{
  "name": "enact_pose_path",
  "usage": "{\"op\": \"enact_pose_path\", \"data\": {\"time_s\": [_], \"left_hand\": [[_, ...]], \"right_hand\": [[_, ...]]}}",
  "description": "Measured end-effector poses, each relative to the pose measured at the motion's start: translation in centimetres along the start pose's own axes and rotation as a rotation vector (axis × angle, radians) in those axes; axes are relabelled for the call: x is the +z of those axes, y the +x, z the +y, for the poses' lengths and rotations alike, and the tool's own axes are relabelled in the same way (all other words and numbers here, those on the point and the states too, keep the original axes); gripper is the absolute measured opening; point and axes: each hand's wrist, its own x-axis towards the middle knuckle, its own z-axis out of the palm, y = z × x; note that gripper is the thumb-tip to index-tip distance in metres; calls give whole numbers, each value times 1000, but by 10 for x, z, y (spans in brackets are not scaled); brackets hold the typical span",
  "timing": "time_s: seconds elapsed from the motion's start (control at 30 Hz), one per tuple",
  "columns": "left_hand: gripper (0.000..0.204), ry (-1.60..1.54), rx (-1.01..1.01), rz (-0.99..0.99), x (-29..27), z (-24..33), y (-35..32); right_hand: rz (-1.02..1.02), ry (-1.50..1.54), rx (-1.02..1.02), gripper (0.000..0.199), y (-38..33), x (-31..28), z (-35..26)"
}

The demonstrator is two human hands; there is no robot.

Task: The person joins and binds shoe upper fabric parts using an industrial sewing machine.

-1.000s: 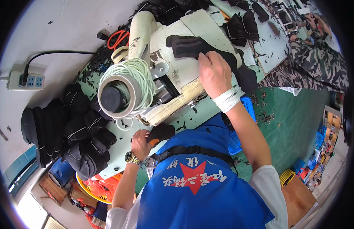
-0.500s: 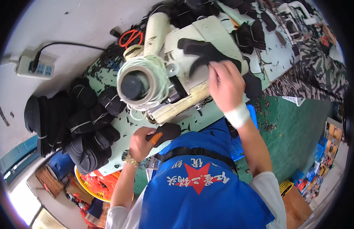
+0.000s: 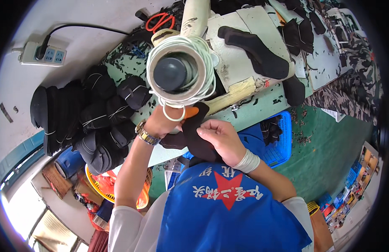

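Between my two hands is a black sole-shaped piece [image 3: 198, 136], held over the front edge of the workbench. My left hand [image 3: 161, 122], with an orange cover on one finger and a watch at the wrist, closes on its left side. My right hand [image 3: 221, 140], white banding round its wrist, pinches the right edge. A second dark piece [image 3: 173, 141] shows below the left hand. Just beyond stands a machine with a pale arm [image 3: 195, 19] and a spool wound with white cord [image 3: 180, 65], which partly covers the left fingers. More black sole-shaped pieces [image 3: 261, 54] lie on its flat bed.
Tied bundles of black pieces [image 3: 98, 113] crowd the bench's left side. Red-handled scissors [image 3: 160, 22] lie at the back near a power socket [image 3: 47, 54]. A blue basket [image 3: 282, 147] stands to the right below the bench; a yellow basket [image 3: 96, 185] is at lower left.
My right hand has come back from the machine bed toward my body and now grips the sole-shaped piece. My left hand has lifted toward the spool. The view has shifted.
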Motion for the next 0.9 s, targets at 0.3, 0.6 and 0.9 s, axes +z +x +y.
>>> {"op": "enact_pose_path", "data": {"time_s": [0.3,0.6,0.9], "left_hand": [[20,-59,243,108,8,-11,9],[45,506,404,333,33,-95,-25],[25,492,512,498,69,-134,-12]], "right_hand": [[253,-199,-298,11,-8,3,-7],[888,-1334,-1159,14,13,-98,-120],[847,-1602,-1072,16,61,-122,-83]]}}
